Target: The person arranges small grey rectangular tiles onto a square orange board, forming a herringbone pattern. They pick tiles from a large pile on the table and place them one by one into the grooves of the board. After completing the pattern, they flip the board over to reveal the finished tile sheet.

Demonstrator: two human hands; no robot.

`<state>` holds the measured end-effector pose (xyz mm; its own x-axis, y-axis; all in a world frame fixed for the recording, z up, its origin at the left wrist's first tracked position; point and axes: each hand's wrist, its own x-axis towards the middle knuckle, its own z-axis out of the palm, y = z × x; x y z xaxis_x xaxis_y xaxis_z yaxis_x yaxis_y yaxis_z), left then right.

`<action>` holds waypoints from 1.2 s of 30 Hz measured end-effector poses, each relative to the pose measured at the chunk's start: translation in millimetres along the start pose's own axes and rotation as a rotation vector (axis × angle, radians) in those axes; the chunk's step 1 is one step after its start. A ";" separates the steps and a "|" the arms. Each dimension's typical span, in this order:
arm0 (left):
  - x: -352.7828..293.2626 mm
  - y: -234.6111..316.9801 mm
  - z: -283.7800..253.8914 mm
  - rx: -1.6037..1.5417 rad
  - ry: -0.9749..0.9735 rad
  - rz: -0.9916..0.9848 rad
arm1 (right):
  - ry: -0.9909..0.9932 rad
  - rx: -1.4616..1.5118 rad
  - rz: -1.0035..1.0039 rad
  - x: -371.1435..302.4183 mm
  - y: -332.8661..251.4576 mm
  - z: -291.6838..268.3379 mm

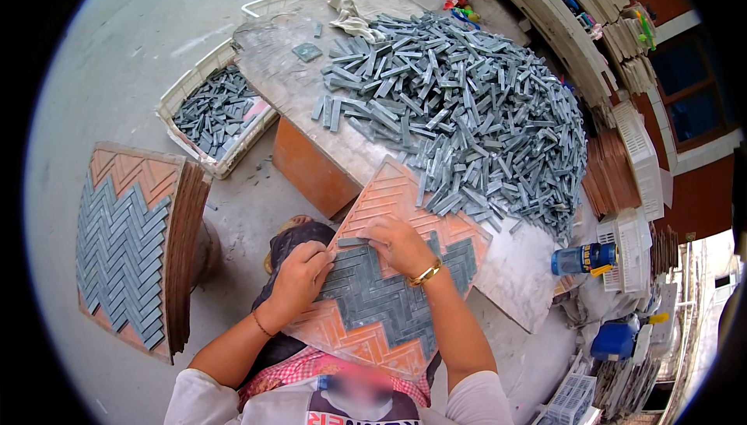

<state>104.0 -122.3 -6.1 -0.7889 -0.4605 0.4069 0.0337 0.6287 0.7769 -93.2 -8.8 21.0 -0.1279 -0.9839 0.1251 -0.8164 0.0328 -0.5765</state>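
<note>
Your left hand [299,275] lay flat on the ribbed orange mould tray [389,191], your right hand [398,243] pinched a slim grey stone strip [354,242], matte herringbone rows [381,300] half laid

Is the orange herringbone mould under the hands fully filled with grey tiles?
Partly filled. Grey tiles cover the middle of the orange mould; its upper and lower zigzag slots show bare orange.

Bright daylight, soft shadows, fisheye-bent edges
</note>
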 end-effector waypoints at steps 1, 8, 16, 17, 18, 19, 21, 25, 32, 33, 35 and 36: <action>-0.5 -0.2 -0.4 -0.022 0.004 -0.019 | -0.007 0.009 0.005 0.2 -1.7 0.4; 8.9 -2.0 0.9 0.006 0.058 -0.072 | 0.031 -0.010 0.006 1.4 -1.4 6.7; 17.0 6.0 8.5 0.076 0.061 -0.067 | 0.252 0.109 0.314 -10.5 -9.4 -21.8; 19.1 5.1 10.4 0.064 0.039 -0.081 | 0.294 0.101 0.300 -14.3 -6.0 -19.4; 20.3 4.7 12.1 0.051 0.016 -0.095 | 0.335 0.092 0.285 -17.5 -2.4 -17.3; 21.5 5.2 13.4 0.043 0.011 -0.140 | 0.405 0.043 0.313 -19.3 2.5 -16.7; 23.3 6.9 16.0 0.026 0.002 -0.233 | 0.542 -0.056 0.368 -22.1 11.7 -17.3; 25.9 8.0 20.3 -0.018 0.013 -0.266 | 0.644 -0.206 0.540 -12.7 25.2 -20.6; 30.2 -0.8 15.4 0.025 -0.018 -0.098 | 0.519 -0.275 0.716 -0.3 43.0 -17.5; 30.4 -0.5 15.1 0.030 -0.021 -0.079 | 0.526 -0.106 0.751 -3.2 40.0 -21.4; 29.5 -0.2 13.7 0.068 -0.022 -0.067 | 0.525 0.047 0.727 -8.4 30.1 -23.4; 29.2 2.5 11.7 0.099 -0.023 -0.071 | 0.525 0.030 0.674 -15.4 23.6 -21.1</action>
<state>73.8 -126.8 2.1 -0.8012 -0.4921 0.3405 -0.0827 0.6545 0.7515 -122.3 10.9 22.5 -0.8309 -0.5470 0.1015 -0.4585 0.5698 -0.6820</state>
